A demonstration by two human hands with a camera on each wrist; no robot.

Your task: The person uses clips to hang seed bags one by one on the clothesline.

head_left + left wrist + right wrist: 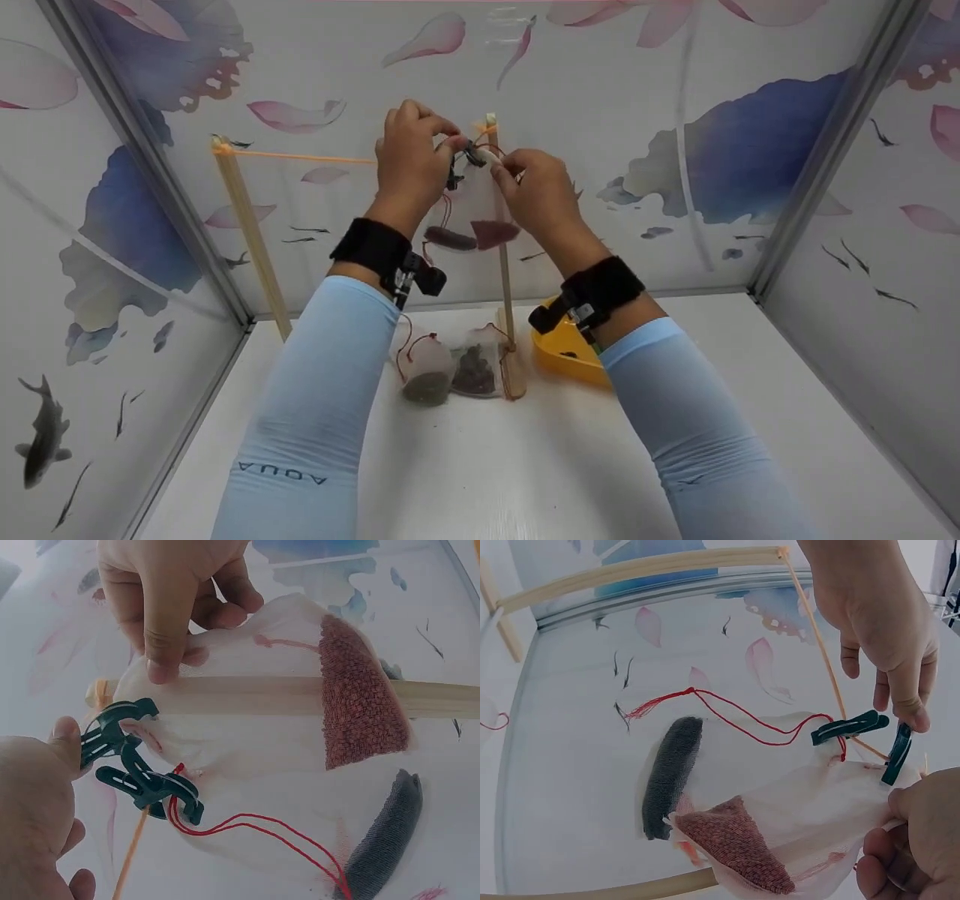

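My left hand [412, 157] pinches a dark green clip [112, 727] at the orange cord [300, 157], near the top of the right wooden post [505, 285]. My right hand [544, 191] pinches the upper edge of a sheer white pouch with a reddish-brown filling [364, 697]. That pouch's rim lies at the clip's jaws; whether they grip it, I cannot tell. Beside it, a second green clip [154, 786] holds another sheer pouch, which has a dark grey filling [386, 840] and a red drawstring [757, 731].
Two more filled sheer pouches, one greenish [427, 386] and one dark [475, 371], stand on the white table [480, 465] by the right post's foot. A yellow container [570, 364] is partly behind my right wrist. The left wooden post [251, 232] carries the cord's other end.
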